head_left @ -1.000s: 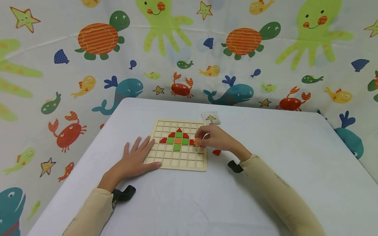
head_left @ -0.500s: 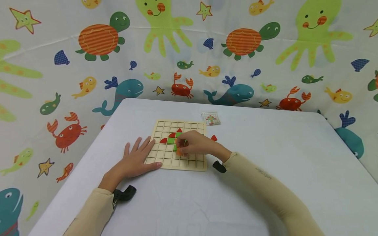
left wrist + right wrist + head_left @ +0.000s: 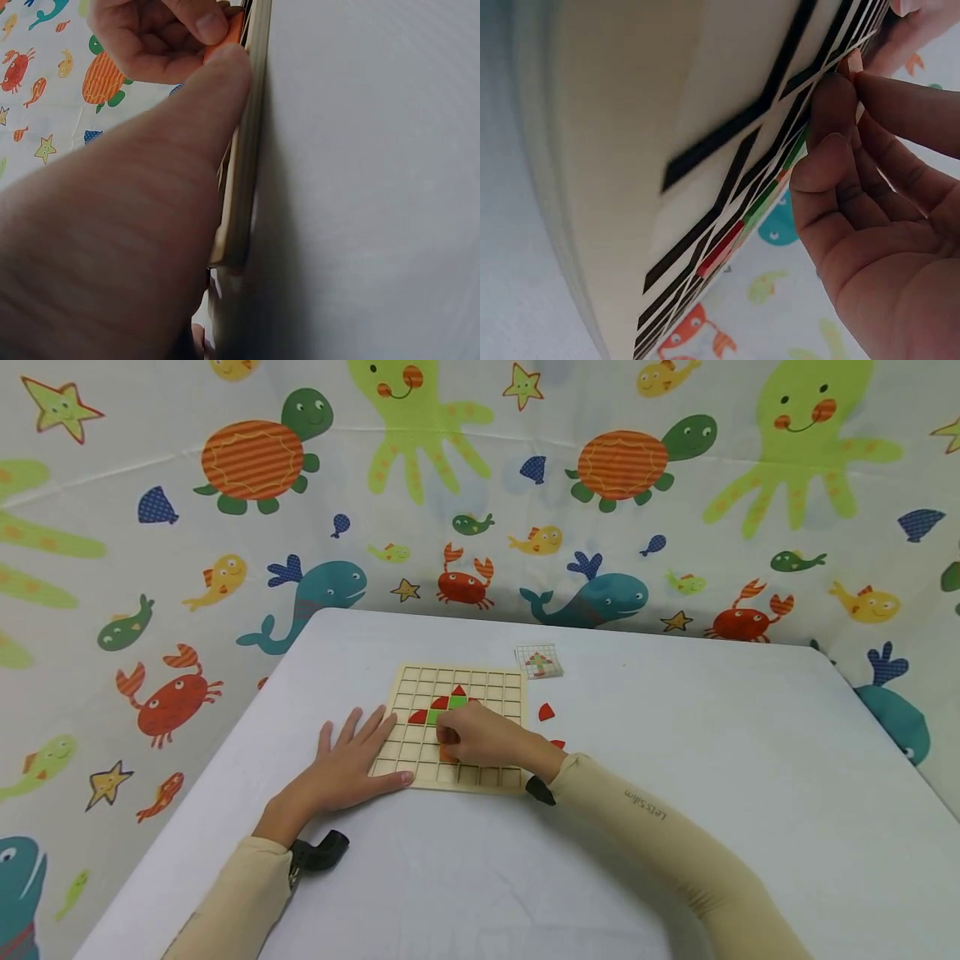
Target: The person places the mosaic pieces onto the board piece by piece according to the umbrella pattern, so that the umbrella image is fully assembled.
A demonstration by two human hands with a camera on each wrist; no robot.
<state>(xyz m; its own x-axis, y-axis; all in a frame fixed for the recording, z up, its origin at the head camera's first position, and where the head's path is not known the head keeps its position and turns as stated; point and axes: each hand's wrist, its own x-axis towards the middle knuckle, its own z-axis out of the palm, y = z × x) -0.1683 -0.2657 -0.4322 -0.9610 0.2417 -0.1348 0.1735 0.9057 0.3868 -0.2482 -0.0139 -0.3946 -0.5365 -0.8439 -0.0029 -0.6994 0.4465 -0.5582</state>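
My right hand (image 3: 483, 735) pinches an orange square tile (image 3: 447, 753) between thumb and fingers, right at the grid of the wooden board (image 3: 495, 685). In the right wrist view, the orange tile (image 3: 851, 64) is tilted up from the slots. My left hand (image 3: 341, 777) lies with fingers spread along the board's left edge, thumb at the near-left corner. On the board, red pieces (image 3: 417, 717) and green tiles (image 3: 457, 702) form a stepped figure. The right hand covers much of that figure in the head view.
Two loose red pieces (image 3: 546, 712) lie on the white table (image 3: 675, 718) just right of the board, one partly behind the right wrist. A small pattern card (image 3: 538, 661) lies beyond the board's far-right corner. A cloth printed with sea animals (image 3: 465, 585) hangs behind.
The right hand has moved left and nearer with the orange tile, from the board's right side to its lower middle. A loose red piece it hid now shows. The left hand stays put.
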